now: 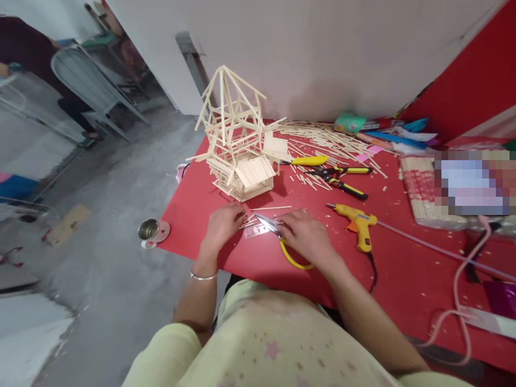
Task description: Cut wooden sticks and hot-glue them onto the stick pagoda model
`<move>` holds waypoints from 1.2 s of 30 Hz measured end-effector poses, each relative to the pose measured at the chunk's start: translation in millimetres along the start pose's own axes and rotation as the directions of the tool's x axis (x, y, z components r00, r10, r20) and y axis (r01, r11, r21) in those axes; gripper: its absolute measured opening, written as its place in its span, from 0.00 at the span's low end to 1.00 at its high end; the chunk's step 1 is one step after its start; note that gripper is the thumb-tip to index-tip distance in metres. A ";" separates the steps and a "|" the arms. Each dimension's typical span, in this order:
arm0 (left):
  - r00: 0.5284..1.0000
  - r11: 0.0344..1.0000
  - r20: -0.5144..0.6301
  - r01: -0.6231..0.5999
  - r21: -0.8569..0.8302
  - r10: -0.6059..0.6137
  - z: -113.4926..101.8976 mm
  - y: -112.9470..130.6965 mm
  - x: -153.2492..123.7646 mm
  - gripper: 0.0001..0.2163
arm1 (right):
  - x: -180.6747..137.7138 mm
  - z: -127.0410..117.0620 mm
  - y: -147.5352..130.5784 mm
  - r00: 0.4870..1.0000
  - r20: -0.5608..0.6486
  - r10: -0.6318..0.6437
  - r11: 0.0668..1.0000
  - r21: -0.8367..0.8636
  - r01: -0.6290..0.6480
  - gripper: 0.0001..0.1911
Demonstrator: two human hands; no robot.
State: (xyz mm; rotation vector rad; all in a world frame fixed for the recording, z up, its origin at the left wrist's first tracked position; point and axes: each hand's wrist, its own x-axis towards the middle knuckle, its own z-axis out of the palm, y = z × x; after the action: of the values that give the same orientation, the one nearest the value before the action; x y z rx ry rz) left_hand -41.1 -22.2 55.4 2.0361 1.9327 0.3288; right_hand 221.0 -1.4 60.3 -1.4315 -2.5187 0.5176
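Observation:
My left hand [223,223] rests on the red table [193,209] with its fingers curled over a few thin wooden sticks [246,221]. My right hand [306,234] grips yellow-handled scissors [278,239], blades open and pointing left toward those sticks. A small clear ruler [258,231] lies under the blades. Just beyond my hands stands a stick-built model house [237,145] with a peaked frame roof.
A yellow glue gun [358,224] lies right of my hand, its cord trailing toward me. Behind it are a yellow knife [308,160], pliers [342,180], scattered sticks [322,137] and stick bundles [419,188]. A metal cup [148,231] sits at the table's left corner. Plastic chair [88,80] far left.

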 end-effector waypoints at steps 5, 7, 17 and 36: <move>0.998 0.998 0.057 -0.002 0.067 -0.002 6.9 -0.1 -5.3 0.08 | -0.7 8.7 -18.8 0.995 0.096 0.026 0.991 -0.133 -0.013 0.15; 0.997 0.994 0.080 -0.011 0.112 0.002 8.5 0.7 -6.2 0.08 | -5.9 10.7 -18.9 0.988 0.129 0.085 0.980 -0.190 -0.059 0.17; 0.994 0.969 0.106 0.001 0.247 -0.028 13.4 8.6 -5.4 0.11 | -20.6 13.9 -14.2 0.972 0.098 0.212 0.931 -0.324 -0.170 0.16; 0.997 0.227 0.057 0.066 -0.972 -0.050 29.6 78.2 -4.1 0.14 | -73.2 -30.9 74.2 0.821 -0.215 0.529 0.809 -0.167 -0.564 0.20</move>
State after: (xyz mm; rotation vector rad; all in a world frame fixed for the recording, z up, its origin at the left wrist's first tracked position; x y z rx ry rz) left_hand 42.1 -31.3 57.8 1.0213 1.1323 1.1683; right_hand 327.5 -23.2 59.5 -2.2115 -2.0600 0.1840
